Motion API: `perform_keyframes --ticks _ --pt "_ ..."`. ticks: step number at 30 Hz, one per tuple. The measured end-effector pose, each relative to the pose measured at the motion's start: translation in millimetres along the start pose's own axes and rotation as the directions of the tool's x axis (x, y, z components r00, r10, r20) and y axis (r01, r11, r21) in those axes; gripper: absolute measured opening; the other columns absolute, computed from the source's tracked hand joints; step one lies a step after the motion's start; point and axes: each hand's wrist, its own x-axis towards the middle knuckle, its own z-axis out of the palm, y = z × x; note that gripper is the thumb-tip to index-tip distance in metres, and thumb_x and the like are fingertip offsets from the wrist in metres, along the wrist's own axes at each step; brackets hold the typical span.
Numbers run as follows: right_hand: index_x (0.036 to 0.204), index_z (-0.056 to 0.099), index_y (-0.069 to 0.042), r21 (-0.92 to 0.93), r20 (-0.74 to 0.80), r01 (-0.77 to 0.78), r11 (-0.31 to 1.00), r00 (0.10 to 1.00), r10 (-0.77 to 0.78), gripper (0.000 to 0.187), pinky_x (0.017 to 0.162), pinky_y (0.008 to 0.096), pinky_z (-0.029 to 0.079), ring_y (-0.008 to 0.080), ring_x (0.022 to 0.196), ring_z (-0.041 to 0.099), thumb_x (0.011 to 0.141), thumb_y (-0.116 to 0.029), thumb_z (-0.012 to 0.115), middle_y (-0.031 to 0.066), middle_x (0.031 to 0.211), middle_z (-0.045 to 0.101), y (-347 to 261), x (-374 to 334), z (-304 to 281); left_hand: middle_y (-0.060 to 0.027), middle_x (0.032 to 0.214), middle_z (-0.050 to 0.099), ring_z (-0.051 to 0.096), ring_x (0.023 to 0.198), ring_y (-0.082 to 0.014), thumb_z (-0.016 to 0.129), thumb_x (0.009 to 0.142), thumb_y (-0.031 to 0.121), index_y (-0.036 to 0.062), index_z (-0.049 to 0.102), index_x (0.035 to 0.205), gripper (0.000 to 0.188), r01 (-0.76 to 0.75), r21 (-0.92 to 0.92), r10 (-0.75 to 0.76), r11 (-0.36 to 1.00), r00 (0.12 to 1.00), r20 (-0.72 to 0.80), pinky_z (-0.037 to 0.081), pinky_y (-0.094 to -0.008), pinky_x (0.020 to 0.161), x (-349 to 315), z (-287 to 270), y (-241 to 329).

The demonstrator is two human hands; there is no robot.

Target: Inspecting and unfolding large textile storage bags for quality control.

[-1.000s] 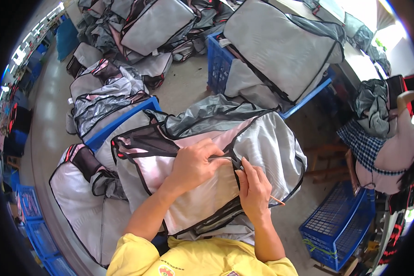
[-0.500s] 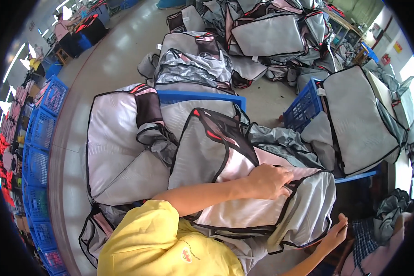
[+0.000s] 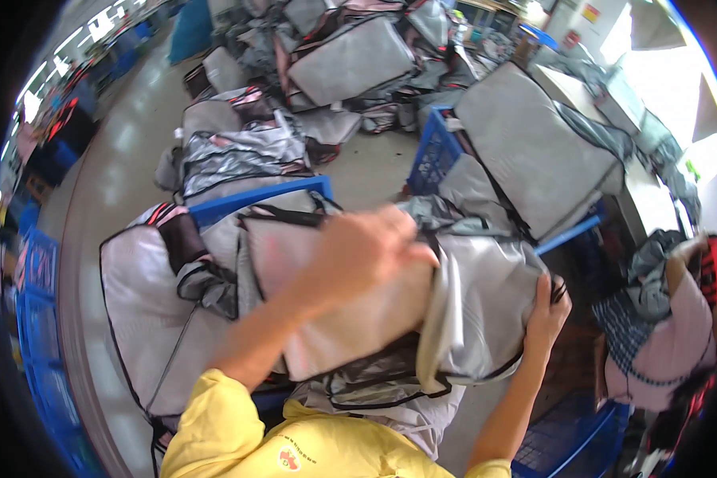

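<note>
A sewn fabric piece with black edge binding lies in front of me, its pale pink panel (image 3: pixel 358 307) to the left and a silvery grey panel (image 3: pixel 486 299) folded over at the right. My right hand (image 3: pixel 546 315) grips the grey panel's right edge, thumb on the near face and fingers round the back. Over the top of the pink panel is my left hand (image 3: pixel 366 247), blurred by motion, with bent fingers; whether cloth is between them cannot be made out. Beneath and to the left spreads another grey piece with black binding (image 3: pixel 159 295).
Blue crates (image 3: pixel 255 199) stand under and behind the fabric, with another blue crate (image 3: pixel 436 151) bearing a large grey piece (image 3: pixel 542 147). More sewn pieces (image 3: pixel 354 64) are heaped on the floor beyond. At right a person in pink (image 3: pixel 661 342) works nearby. Blue baskets (image 3: pixel 44 319) line the left.
My left hand has moved up and left, and the pink panel now covers the dark mesh part. My right hand has risen along the grey panel's right edge. The view has shifted right.
</note>
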Motion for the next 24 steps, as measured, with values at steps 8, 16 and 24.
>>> perform_keyframes --ticks 8,16,24 --pt "0.091 0.061 -0.003 0.456 -0.437 0.238 0.858 0.899 -0.018 0.032 0.064 0.023 0.032 0.0037 0.074 0.043 0.108 -0.029 0.065 -0.0076 0.076 0.05 -131 21 3 -0.0058 0.063 0.051 0.054 0.053 -0.0251 0.074 0.098 0.034 0.0078 0.058 0.071 0.041 -0.274 0.376 0.446 0.885 0.733 -0.514 0.04 -0.0365 0.049 47 -155 17" --pt "0.089 0.065 -0.004 0.21 0.144 -0.227 0.951 0.969 0.2 0.022 0.058 0.0248 0.034 0.0042 0.069 0.039 0.103 -0.02 0.072 -0.0088 0.074 0.047 48 -121 80 -0.0024 0.06 0.042 0.049 0.05 -0.0216 0.077 0.094 0.034 0.0127 0.042 0.064 0.05 -0.258 0.119 0.232 0.959 0.953 0.197 0.038 -0.0365 0.045 -107 -47 -6" --pt "0.111 0.072 -0.003 0.328 0.288 -0.455 0.828 0.883 0.372 0.016 0.061 0.023 0.038 0.0034 0.071 0.048 0.101 -0.016 0.074 -0.0066 0.086 0.062 115 -187 70 -0.0033 0.063 0.048 0.056 0.055 -0.0236 0.078 0.088 0.026 0.0127 0.049 0.061 0.042 -0.09 0.121 0.047 0.989 0.947 0.316 0.045 -0.0385 0.049 -202 37 -17"
